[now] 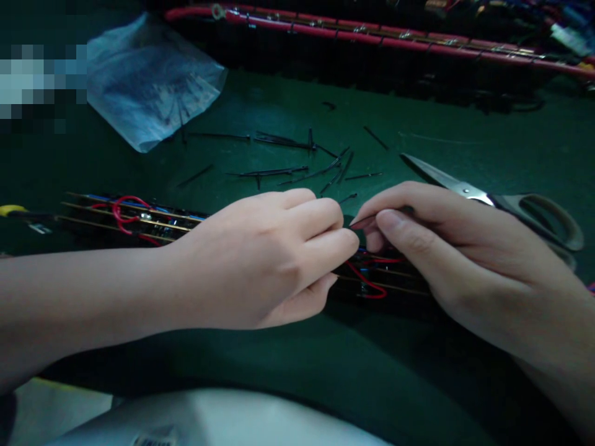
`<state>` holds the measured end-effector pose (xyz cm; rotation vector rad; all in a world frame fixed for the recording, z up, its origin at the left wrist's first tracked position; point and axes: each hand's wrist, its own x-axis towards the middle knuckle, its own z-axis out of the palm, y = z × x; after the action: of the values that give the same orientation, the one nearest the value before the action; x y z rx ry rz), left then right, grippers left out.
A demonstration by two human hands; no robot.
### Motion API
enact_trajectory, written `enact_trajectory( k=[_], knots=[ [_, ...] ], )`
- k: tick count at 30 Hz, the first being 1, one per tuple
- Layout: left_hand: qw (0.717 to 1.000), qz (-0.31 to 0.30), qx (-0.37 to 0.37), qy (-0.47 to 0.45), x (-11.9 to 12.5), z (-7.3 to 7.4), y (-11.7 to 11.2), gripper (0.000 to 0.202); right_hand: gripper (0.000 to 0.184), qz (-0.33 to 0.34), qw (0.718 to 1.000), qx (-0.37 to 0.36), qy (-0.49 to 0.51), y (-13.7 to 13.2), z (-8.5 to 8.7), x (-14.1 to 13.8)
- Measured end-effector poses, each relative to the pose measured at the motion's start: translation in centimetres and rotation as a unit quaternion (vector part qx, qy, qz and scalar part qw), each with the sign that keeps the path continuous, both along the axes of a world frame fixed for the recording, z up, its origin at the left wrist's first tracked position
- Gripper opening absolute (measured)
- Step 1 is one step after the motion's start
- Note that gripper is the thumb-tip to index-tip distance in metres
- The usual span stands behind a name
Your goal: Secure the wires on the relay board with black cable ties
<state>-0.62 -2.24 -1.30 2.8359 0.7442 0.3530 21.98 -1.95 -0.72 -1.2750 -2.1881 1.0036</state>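
A long dark circuit strip (139,220) with red wires and gold edges lies across the green mat (279,359), running under both hands. My left hand (269,260) rests on its middle with the fingers curled shut. My right hand (446,248) pinches a thin dark piece, likely a cable tie, at the strip, fingertips almost touching the left hand's. What the left fingers hold is hidden.
Scissors (502,201) lie just behind my right hand. Several cut black cable tie ends (297,167) are scattered on the mat. A clear plastic bag (149,87) lies at the back left. Red wired strips (372,34) run along the back edge.
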Motion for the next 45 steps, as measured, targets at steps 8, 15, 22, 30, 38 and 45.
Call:
enact_trajectory(
  k=[8,15,22,30,38,45],
  knots=[
    [1.000,0.005,0.002,-0.020,0.13,-0.11,-0.05,0.022,0.021,-0.027,1.000,0.008,0.004,-0.29,-0.34,0.15],
    [0.999,0.030,-0.032,-0.030,-0.03,0.14,-0.12,0.022,0.021,-0.044,0.999,-0.005,0.023,-0.34,-0.26,0.25],
    [0.999,0.029,-0.027,-0.032,-0.01,-0.03,-0.03,0.027,0.019,-0.038,0.999,0.007,0.027,-0.17,-0.17,0.15],
    [0.998,0.015,-0.014,-0.053,-0.06,-0.19,0.11,0.028,0.019,-0.046,0.998,0.001,0.042,-0.24,-0.15,-0.14],
    [0.998,0.006,-0.025,-0.052,0.17,-0.14,0.32,0.030,0.015,-0.060,0.996,0.005,0.071,-0.24,-0.31,0.05],
    [0.998,0.009,-0.033,-0.044,-0.04,-0.09,0.14,0.029,0.009,-0.086,0.991,0.015,0.100,-0.45,-0.11,-0.05]
  ],
)
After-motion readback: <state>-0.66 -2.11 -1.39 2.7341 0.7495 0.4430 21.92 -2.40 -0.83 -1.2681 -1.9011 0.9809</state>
